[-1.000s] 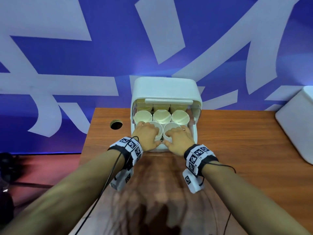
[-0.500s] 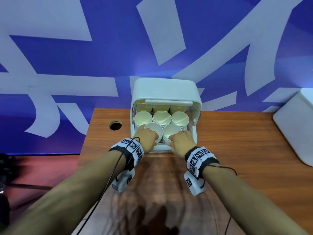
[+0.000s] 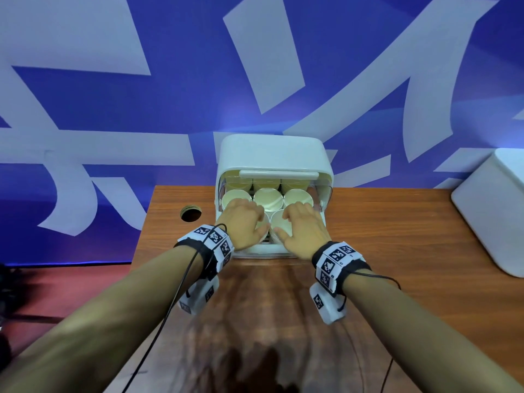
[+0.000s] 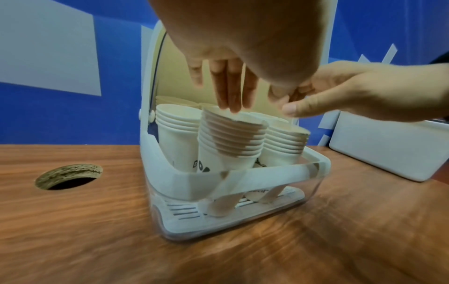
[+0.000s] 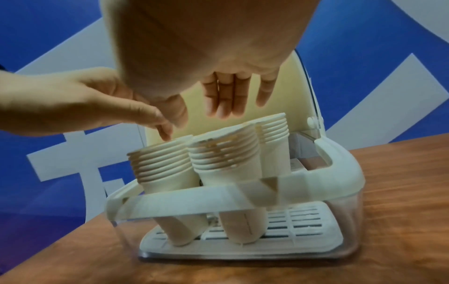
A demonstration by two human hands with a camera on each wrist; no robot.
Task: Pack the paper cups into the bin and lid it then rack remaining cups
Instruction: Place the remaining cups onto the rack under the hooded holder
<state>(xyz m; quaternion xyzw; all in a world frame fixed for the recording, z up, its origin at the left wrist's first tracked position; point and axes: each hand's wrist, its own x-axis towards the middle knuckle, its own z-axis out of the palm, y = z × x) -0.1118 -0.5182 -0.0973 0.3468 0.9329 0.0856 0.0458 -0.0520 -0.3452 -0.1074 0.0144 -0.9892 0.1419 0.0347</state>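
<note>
- Though my left hand (image 3: 244, 222) and right hand (image 3: 303, 228) cover the front stacks from above, I see both with fingers straight, grasping nothing.
- Paper cups (image 4: 230, 138) stand stacked inside the bin (image 4: 243, 174), just beneath my fingertips (image 4: 233, 107); contact unclear.

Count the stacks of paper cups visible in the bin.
5: three in the back row, left, middle, right; two in front, under the left hand and the right hand. Others may be hidden.
</note>
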